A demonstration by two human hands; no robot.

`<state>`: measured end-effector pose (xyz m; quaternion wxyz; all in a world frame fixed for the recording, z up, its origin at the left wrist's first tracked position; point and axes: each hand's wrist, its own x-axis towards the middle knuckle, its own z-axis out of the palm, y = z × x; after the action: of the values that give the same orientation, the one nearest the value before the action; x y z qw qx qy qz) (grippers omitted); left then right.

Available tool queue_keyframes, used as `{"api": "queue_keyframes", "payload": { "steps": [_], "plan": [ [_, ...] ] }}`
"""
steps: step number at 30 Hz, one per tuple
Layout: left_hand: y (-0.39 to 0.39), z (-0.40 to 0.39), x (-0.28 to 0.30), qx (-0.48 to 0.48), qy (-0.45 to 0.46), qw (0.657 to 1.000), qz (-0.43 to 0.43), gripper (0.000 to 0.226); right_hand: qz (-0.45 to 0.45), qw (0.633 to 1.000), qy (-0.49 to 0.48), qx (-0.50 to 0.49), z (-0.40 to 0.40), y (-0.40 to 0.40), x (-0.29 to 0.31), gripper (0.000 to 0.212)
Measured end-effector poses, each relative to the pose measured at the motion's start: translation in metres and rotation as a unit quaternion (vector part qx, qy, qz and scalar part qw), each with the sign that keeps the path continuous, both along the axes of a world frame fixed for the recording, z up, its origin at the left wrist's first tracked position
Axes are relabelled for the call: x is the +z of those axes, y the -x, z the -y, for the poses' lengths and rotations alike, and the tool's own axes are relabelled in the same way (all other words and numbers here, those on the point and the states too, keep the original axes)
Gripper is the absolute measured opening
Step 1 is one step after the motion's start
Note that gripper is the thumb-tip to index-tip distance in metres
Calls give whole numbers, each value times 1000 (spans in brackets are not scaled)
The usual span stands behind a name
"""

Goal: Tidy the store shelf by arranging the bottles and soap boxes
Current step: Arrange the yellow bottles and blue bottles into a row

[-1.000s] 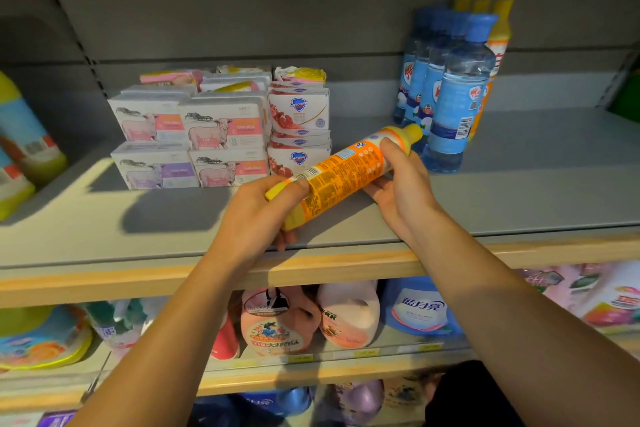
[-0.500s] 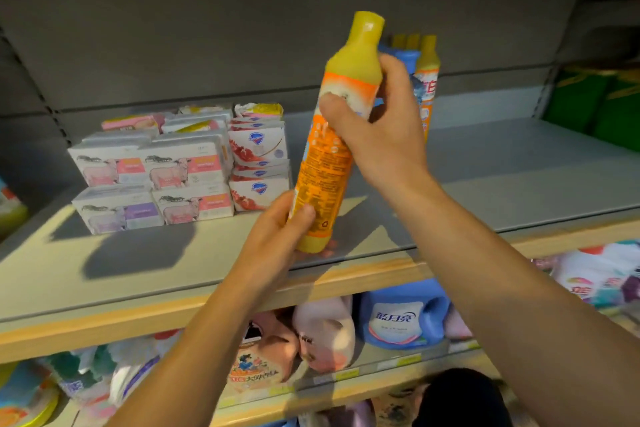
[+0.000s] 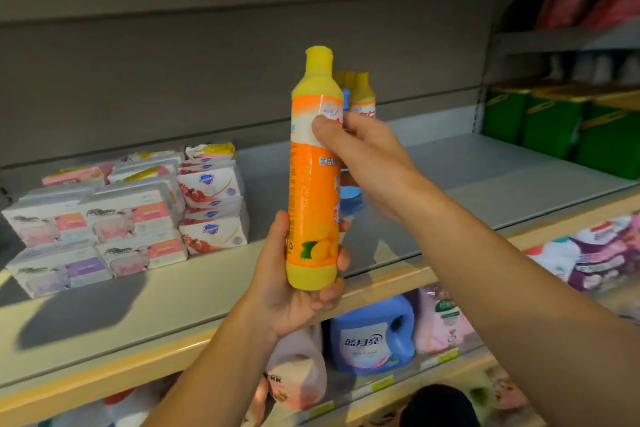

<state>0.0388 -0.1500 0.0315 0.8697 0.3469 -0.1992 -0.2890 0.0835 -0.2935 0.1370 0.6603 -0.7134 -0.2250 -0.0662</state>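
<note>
**Orange bottle held upright in both hands, above the grey shelf**

Orange bottle (image 3: pixel 313 184) with yellow cap and base is upright, off the shelf, in front of the shelf's middle. Left hand (image 3: pixel 294 288) is curled round its base from below. Right hand (image 3: pixel 363 156) wraps the upper label, thumb on the front.

Surface: grey shelf (image 3: pixel 485 180) with a pale wood-coloured front edge; grey back panel behind it. Shelf board bare on the right half. Hard shadows fall on it left of centre.

Soap boxes (image 3: pixel 128 215) stacked on the left of the shelf, two layers at the front, more behind. Standing bottles (image 3: pixel 362 94) sit at the back of the shelf, directly behind the held one: yellow caps show, plus a blue one, mostly hidden, count unclear.

Room: store aisle. Lower shelf carries a blue detergent jug (image 3: pixel 374 336), a pink jug (image 3: pixel 298 367) and pink refill bags (image 3: pixel 440 319). Next bay to the right holds green packs (image 3: pixel 561 121); above them pinkish items, too blurred to identify.
</note>
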Motion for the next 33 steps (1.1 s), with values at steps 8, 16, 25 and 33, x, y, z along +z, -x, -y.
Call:
{"api": "queue_keyframes", "payload": {
  "steps": [8,16,25,33],
  "plan": [
    [-29,16,19,344,-465,795,183,43,111,980,16,-163,69,-16,8,17],
    [-64,-6,2,352,-704,522,329,40,87,954,96,-271,99,-67,-33,32],
    [-84,-10,-19,297,-758,451,367,57,68,956,105,-266,98,-88,-59,60],
    [-86,-8,-24,293,-763,440,372,75,-9,959,219,-181,119,-82,-107,70]
  ]
}}
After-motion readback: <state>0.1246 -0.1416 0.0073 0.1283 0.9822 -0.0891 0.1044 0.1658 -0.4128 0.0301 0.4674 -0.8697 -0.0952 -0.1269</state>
